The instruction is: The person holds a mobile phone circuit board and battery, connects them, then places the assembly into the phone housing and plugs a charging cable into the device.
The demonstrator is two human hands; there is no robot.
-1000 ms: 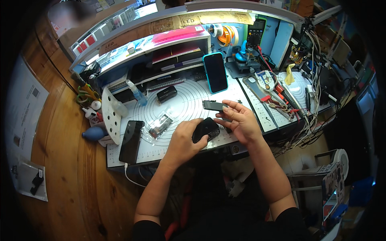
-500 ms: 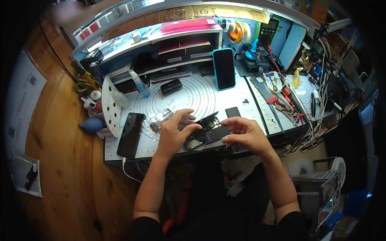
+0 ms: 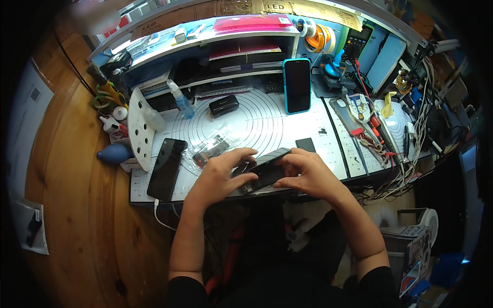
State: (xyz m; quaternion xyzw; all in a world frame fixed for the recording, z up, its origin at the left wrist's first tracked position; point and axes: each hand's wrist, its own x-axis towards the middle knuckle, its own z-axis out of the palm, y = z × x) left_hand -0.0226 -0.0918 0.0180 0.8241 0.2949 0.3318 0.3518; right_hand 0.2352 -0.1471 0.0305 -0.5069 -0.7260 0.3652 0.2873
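Observation:
Between my hands a dark phone [image 3: 268, 177] is held tilted over the mat's front edge. My left hand [image 3: 218, 174] is curled at its left end, with the thumb on the near side and fingers on the far side. At the other end my right hand [image 3: 309, 175] grips it between thumb and bent fingers. The fingers partly hide both ends, and the inner parts hardly show. Beyond my left hand lies a clear plastic bag [image 3: 213, 143] with small parts. A flat dark rectangular piece [image 3: 305, 145] rests behind my right hand.
Left of my hands a dark phone [image 3: 167, 169] lies with a white cable [image 3: 159, 213] attached. A blue-framed phone [image 3: 298, 86] stands at the back. Behind are a spray bottle [image 3: 181, 100] and a black case [image 3: 224, 105]. Probes and tangled leads [image 3: 377, 141] crowd the right.
Both hands have closed in on the phone. It has been tilted up, so the inner parts that showed before are mostly hidden. The view has shifted slightly.

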